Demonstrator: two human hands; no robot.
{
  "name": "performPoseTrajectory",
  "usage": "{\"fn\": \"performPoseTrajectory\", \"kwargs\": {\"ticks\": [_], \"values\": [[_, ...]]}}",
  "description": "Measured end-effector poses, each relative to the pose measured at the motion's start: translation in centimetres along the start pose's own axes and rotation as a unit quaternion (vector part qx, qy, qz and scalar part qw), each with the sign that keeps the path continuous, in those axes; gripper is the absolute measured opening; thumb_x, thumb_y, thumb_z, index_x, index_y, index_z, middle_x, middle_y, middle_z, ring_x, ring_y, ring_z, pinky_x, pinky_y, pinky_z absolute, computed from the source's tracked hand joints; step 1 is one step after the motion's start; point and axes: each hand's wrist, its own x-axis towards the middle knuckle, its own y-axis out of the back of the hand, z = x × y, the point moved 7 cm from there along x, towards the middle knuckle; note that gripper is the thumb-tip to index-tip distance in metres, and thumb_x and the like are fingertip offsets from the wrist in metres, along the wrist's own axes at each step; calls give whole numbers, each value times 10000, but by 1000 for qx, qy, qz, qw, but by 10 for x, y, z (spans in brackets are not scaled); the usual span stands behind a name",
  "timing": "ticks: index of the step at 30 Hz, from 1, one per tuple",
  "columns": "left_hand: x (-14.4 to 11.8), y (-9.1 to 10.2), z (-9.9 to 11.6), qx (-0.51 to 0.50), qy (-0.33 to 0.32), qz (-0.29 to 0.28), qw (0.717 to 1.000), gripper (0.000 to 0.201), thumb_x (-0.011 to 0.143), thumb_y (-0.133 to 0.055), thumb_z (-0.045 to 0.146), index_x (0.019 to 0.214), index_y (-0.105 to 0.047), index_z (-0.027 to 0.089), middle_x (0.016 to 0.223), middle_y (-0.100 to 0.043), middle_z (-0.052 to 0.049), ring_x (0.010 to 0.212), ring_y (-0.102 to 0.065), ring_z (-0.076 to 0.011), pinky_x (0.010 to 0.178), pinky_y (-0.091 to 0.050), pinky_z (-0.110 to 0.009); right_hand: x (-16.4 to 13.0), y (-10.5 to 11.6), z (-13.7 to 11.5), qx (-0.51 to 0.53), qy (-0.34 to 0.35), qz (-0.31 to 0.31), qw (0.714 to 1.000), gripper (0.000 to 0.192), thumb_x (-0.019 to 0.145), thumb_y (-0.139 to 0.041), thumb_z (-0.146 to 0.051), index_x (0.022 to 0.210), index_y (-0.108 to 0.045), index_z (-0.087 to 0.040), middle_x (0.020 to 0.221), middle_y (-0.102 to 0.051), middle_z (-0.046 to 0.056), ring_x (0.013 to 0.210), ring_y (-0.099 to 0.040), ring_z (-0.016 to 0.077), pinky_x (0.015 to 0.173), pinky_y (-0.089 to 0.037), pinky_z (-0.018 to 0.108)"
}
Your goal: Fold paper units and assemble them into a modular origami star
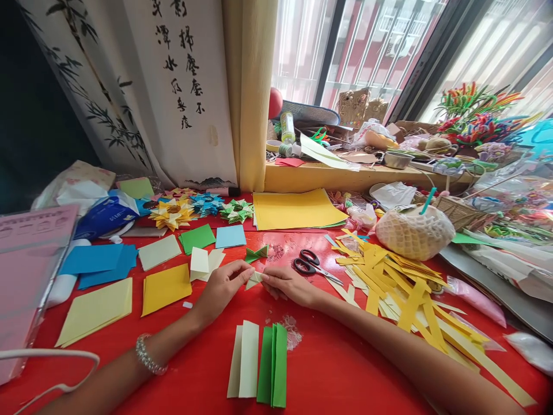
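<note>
Between both hands is a small pale cream piece of folded paper (254,280), pinched from either side. My left hand (227,288) grips its left edge with thumb and forefinger. On the opposite side my right hand (285,285) holds it, its lower fingers curled underneath and partly hidden. Just beyond lies a green folded paper piece (256,253). Black-handled scissors (317,266) rest to the right of my right hand. Nearer to me stand folded cream strips (243,360) and folded green strips (273,366), side by side on the red table (185,369).
Stacks of blue (99,262), yellow (166,289) and cream paper (97,311) lie at left. Finished paper stars (171,213) sit behind them, beside large yellow sheets (298,208). Yellow paper offcuts (389,282) and a net-wrapped coconut with a straw (415,231) occupy the right.
</note>
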Motion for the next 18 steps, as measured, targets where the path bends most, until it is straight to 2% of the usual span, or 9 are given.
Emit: {"fn": "performPoseTrajectory", "kwargs": {"ticks": [7, 13, 18], "values": [[-4, -7, 5, 40, -9, -28, 999, 279, 837, -379, 412, 719, -506, 193, 575, -412, 52, 499, -351, -94, 478, -307, -198, 1, -1, 1, -38, 5, 7, 999, 361, 896, -309, -409, 658, -426, -163, 574, -430, -28, 516, -384, 76, 521, -309, 208], [-3, -8, 5, 72, -30, -27, 997, 288, 854, -360, 383, 682, -483, 187, 597, -417, 48, 555, -372, -104, 528, -301, -210, 2, -3, -5, -153, 37, 21, 987, 324, 897, -301, -400, 738, -460, -166, 621, -452, -19, 563, -402, 86, 548, -320, 212], [-3, -6, 3, 85, -27, -21, 996, 287, 861, -354, 375, 676, -469, 188, 576, -384, 51, 551, -344, -109, 524, -281, -221, 1, 0, -8, -132, 39, 39, 990, 322, 902, -295, -375, 701, -435, -166, 608, -460, -17, 555, -424, 86, 555, -336, 211]]}}
